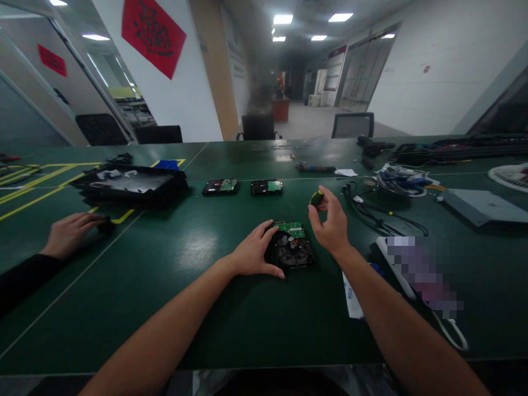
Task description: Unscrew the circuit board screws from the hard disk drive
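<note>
A hard drive (293, 250) lies on the green table in front of me, its green circuit board facing up at the far end. My left hand (256, 250) holds it at the left side, fingers on the far corner and thumb along the near edge. In my right hand (329, 223) is a screwdriver (317, 198) with a yellow and black handle, gripped upright above the drive's far right corner. Its thin shaft is hard to see, and I cannot tell whether the tip touches a screw.
Two more hard drives, one left (220, 186) and one right (267, 187), lie farther back. Black trays (136, 187) stand at left, near a co-worker's hand (76, 234). Cables (367, 212), a soldering-iron-like tool (317, 168), a grey metal box (480, 208) and a phone-like object (396, 267) lie around the right side.
</note>
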Available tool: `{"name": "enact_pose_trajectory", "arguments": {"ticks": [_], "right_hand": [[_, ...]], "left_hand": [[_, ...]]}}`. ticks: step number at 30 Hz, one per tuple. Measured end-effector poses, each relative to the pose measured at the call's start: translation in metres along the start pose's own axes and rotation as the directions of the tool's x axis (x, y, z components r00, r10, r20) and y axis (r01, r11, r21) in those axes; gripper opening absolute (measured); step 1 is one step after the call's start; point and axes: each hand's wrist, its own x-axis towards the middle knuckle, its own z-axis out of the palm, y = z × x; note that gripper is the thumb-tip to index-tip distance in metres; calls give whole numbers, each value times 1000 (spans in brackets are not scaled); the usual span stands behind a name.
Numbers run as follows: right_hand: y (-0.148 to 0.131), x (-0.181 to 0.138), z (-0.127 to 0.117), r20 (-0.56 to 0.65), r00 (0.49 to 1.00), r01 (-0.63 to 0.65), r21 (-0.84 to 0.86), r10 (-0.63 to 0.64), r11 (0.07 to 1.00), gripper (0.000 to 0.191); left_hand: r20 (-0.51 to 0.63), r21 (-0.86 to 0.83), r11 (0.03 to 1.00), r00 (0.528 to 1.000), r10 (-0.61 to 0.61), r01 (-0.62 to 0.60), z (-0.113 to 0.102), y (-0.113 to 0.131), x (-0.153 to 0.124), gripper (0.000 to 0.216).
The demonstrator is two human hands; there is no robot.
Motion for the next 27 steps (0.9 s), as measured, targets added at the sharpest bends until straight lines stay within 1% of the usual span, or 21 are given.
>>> {"name": "enact_pose_trajectory", "arguments": {"ticks": [4, 10, 14, 17, 20, 23, 27], "right_hand": [[1, 0, 1, 34, 999, -27, 66, 25, 997, 58], [2, -1, 0, -7, 1000, 9, -30, -9, 1000, 58], [3, 0, 1, 5, 1000, 3, -12, -3, 1000, 58], [3, 0, 1, -8, 1000, -9, 12, 9, 1000, 57], [2, 0, 0, -26, 1000, -3, -12, 3, 1000, 56], [0, 1, -2, -9, 1000, 18, -39, -18, 999, 55], [0, 0, -1, 11, 1000, -4, 0, 4, 1000, 54]], "left_hand": [[8, 9, 1000, 1000, -3, 3, 0, -1, 0, 137], [9, 11, 1000, 1000, -3, 3, -1, 1, 0, 135], [10, 18, 1000, 1000, 2, -2, -1, 1, 0, 136], [8, 14, 1000, 1000, 4, -4, -1, 0, 0, 136], [8, 14, 1000, 1000, 0, 0, -1, 0, 1, 136], [12, 15, 1000, 1000, -2, 2, -1, 1, 1, 136], [6, 0, 1000, 1000, -2, 2, -1, 0, 1, 135]]}}
